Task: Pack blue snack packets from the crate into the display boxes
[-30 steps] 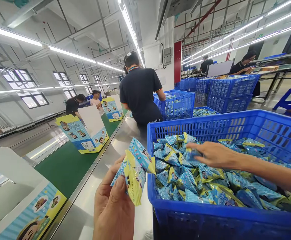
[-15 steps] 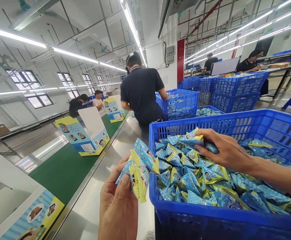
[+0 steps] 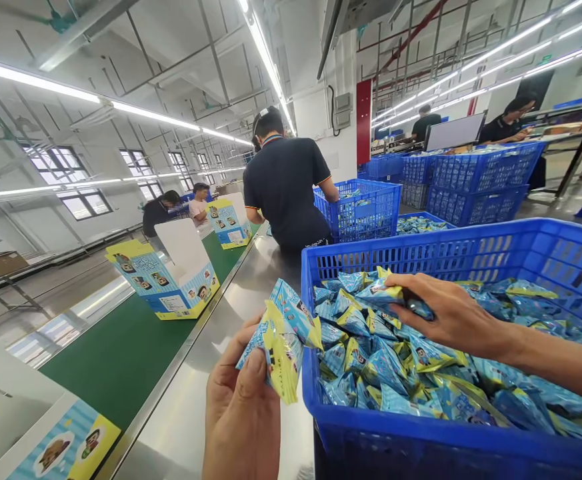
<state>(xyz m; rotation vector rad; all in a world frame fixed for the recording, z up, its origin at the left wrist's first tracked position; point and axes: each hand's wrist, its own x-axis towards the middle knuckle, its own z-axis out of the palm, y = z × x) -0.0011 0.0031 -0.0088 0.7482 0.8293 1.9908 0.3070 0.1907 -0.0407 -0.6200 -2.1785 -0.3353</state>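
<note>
My left hand is closed on blue-and-yellow triangular snack packets, at least two of them, above the metal ledge beside the blue crate. The thumb presses on the nearer packet. Over the crate's left part, my right hand is closed around a similar packet; a second one shows under its fingers. Many more loose packets fill the blue plastic crate below it. My right fingertips are partly hidden behind the held packets.
Open printed cartons, one of them a carton with a raised white flap, stand on a green conveyor belt at left. A metal ledge runs beside it. Ahead, a co-worker stands beside another blue crate.
The view has shifted slightly. The nearest carton appears lower and further left. Both hands keep their packets, almost in the same place relative to the crate.
</note>
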